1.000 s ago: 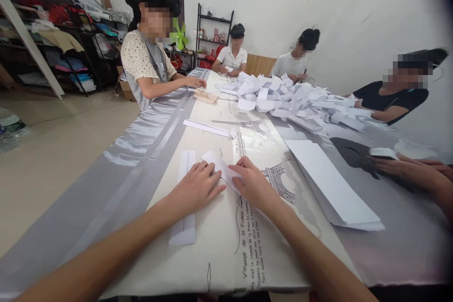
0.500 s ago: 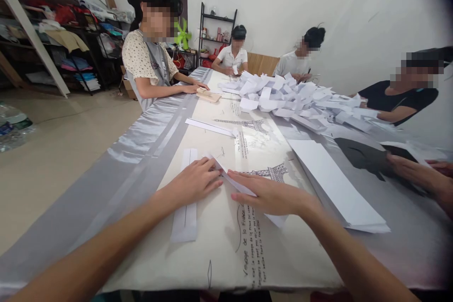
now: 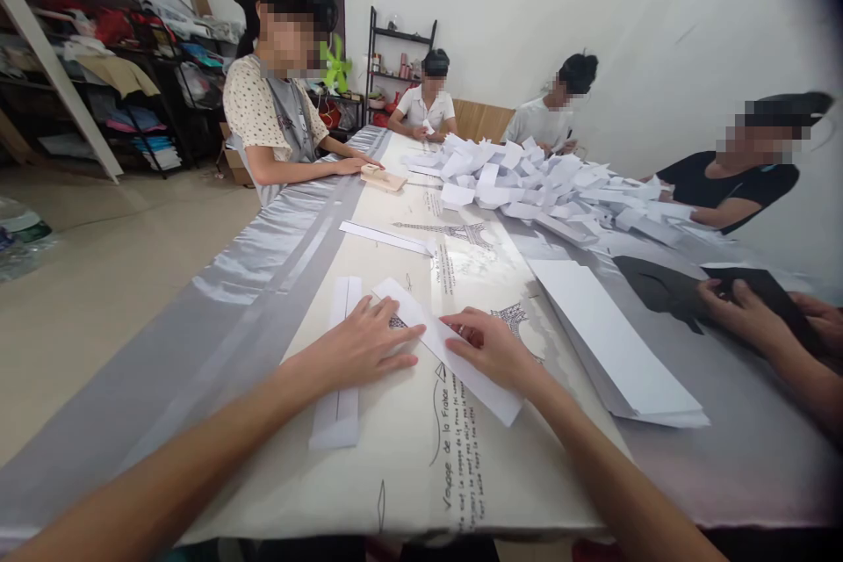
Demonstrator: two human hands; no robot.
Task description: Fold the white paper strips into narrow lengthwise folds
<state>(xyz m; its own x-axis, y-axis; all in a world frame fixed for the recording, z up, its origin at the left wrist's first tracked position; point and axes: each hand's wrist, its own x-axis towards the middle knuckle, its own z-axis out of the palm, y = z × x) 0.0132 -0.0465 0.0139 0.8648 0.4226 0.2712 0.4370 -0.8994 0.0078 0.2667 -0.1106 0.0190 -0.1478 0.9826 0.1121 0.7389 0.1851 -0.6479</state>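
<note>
Both hands flat on the surface (image 3: 408,474), fingers extended, grasping nothing. Left hand (image 3: 359,347) pins the near end of a folded white paper strip (image 3: 484,391); right hand (image 3: 491,349) presses its middle, seemingly to flatten a crease. Strip is long, narrow, lying diagonally. A second strip (image 3: 339,417) lies under the left palm.

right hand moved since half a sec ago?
Yes. The right hand has pulled back toward the wearer and now presses the folded paper strip just left of the printed Eiffel Tower.
</note>
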